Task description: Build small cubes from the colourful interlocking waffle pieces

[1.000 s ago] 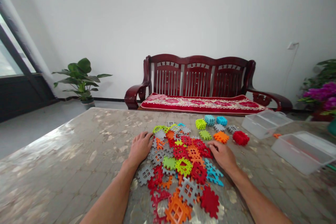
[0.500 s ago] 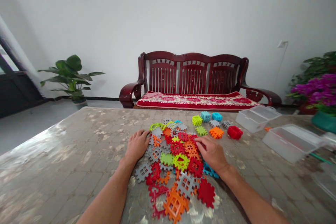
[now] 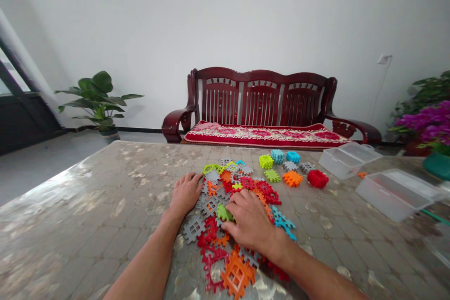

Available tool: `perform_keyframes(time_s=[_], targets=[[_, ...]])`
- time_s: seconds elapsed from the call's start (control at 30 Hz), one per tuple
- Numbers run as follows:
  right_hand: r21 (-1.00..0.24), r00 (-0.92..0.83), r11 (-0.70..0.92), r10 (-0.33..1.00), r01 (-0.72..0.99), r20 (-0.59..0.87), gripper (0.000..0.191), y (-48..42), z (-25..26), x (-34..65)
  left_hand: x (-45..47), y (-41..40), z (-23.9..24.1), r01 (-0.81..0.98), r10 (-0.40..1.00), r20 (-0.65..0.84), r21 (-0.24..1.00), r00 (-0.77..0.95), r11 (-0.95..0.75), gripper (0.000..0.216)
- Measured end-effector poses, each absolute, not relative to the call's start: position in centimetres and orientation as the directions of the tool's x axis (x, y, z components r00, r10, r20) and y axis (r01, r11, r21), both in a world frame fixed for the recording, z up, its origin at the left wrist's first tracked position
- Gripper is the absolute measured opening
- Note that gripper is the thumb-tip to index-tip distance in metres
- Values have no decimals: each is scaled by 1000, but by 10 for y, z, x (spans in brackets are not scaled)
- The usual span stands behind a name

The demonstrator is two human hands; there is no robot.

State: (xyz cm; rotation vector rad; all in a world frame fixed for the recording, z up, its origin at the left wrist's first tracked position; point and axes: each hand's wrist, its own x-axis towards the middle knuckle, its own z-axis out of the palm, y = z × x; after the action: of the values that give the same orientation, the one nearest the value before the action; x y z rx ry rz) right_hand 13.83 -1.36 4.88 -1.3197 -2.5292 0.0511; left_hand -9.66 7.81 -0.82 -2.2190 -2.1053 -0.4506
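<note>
A heap of flat interlocking plastic tiles in grey, red, orange, green and blue lies in the middle of the table. My right hand [image 3: 251, 222] reaches over the heap, with thumb and fingers closed on the edge of a solid green tile [image 3: 222, 212]. That tile looks slightly tilted; the hand hides several tiles under it. At the heap's left edge my left hand [image 3: 186, 193] rests with its fingers loosely stretched, close to grey tiles [image 3: 212, 176], holding nothing. An orange window tile [image 3: 228, 286] lies at the near end of the heap, with a grey window tile [image 3: 193, 228] further left.
Behind the heap, to the right, stand sorted stacks: yellow-green [image 3: 266, 161], light blue [image 3: 277, 156], orange [image 3: 292, 178] and red [image 3: 318, 178]. Two clear plastic boxes [image 3: 379, 197] stand at the table's right. Beyond the table are a wooden bench [image 3: 260, 98] and a potted plant [image 3: 101, 98].
My right hand has moved left from the heap's right edge to the solid green tile and closed on it. Red tiles at the right have shifted. My left hand stays put.
</note>
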Motion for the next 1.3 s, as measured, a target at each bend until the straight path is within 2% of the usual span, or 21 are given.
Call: perform_keyframes(time_s=[0.17, 0.4, 0.7, 0.97, 1.03, 1.2, 1.3], targets=[[-117, -559, 582, 810, 805, 177, 27, -18, 52, 131, -98, 79, -10, 983, 969, 244, 168, 28, -71, 40], [-118, -570, 600, 793, 791, 217, 18, -22, 46, 131, -98, 79, -10, 983, 967, 251, 163, 39, -82, 41], [-116, -517, 546, 830, 829, 210, 24, -20, 46, 125, -100, 83, -14, 985, 971, 236, 159, 30, -69, 42], [-64, -544, 590, 777, 805, 318, 17, -17, 38, 125, -97, 79, -9, 988, 972, 233, 138, 37, -70, 42], [-94, -520, 588, 770, 804, 370, 18, -14, 40, 126, -96, 78, -8, 988, 972, 234, 140, 36, -70, 43], [-326, -380, 613, 741, 720, 554, 23, 0, 48, 146, -97, 78, -7, 988, 972, 231, 135, 44, -77, 42], [-395, -298, 637, 707, 662, 641, 28, 13, 48, 182, -97, 78, -6, 988, 972, 232, 136, 42, -75, 42]])
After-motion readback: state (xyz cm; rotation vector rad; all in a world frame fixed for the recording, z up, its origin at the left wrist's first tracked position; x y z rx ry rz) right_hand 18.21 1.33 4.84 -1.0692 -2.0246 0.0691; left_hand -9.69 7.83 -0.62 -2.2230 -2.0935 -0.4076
